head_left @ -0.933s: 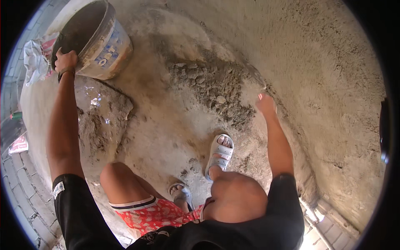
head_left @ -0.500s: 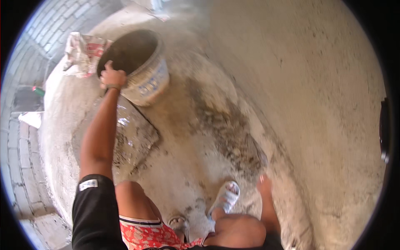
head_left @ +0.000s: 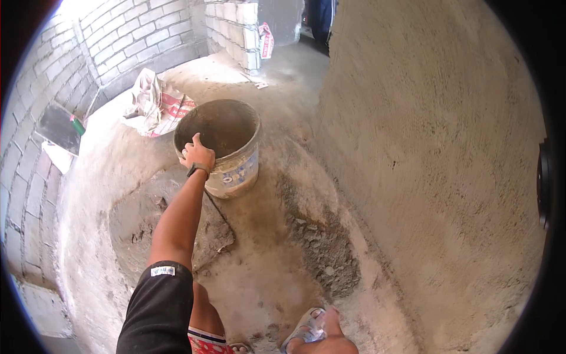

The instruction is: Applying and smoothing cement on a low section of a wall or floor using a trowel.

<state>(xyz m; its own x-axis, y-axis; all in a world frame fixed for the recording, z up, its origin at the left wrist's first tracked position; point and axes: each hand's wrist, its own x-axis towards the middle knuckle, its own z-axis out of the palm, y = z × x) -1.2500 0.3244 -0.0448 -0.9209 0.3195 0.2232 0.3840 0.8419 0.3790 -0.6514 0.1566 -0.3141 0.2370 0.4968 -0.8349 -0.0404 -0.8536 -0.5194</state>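
Observation:
My left hand [head_left: 198, 156] grips the near rim of a large pale bucket [head_left: 237, 174], with fingers bent over the edge and one reaching inward. The bucket stands upright on the rough floor, coated inside with grey-brown cement. Just this side of it lies a flat board [head_left: 141, 219] spread with wet grey mortar. Low in the picture, my right hand [head_left: 332, 320] is partly in view beside my bent leg and a light slipper [head_left: 306, 328]. Its fingers are too indistinct to read, and I see nothing in it.
A heap of grey mortar rubble [head_left: 327, 259] lies along the base of the plastered wall [head_left: 436, 153] on the right. A crumpled sack [head_left: 156, 106] sits behind the bucket. Block walls [head_left: 135, 35] stand left and behind, with a dark panel [head_left: 59, 127] leaning there.
The view has tilted up, bringing more of the back wall in. My left hand stays on the bucket rim. My right hand now appears lower, closer to my leg.

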